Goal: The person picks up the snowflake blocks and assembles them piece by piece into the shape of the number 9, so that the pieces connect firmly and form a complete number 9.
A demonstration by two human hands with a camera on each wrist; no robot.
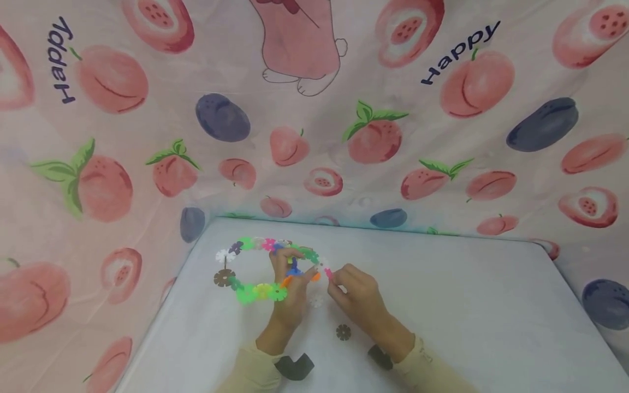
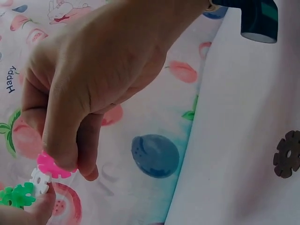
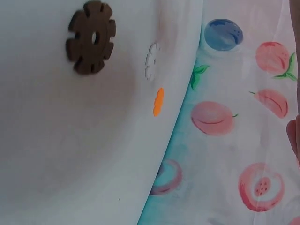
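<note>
A chain of notched plastic snowflake discs [image 1: 262,291] in several colours curves in a loop above the table's left side. My left hand [image 1: 290,305] holds the chain near its right end, its thumb beside a white disc [image 2: 39,181] and a green disc [image 2: 18,196]. At that end, my right hand [image 1: 361,295] pinches a pink disc [image 2: 54,168] between thumb and fingers. In the left wrist view the pink disc touches the white one; the fingers cover part of it. Blue discs [image 1: 294,271] show beside the left hand.
On the white table [image 1: 457,305] lie a brown disc [image 1: 343,332], a clear disc [image 1: 316,301] and an orange disc [image 3: 159,102]. A fruit-printed cloth [image 1: 314,131] rises behind the table and at its sides. Dark wrist devices [image 1: 295,367] sit by both sleeves.
</note>
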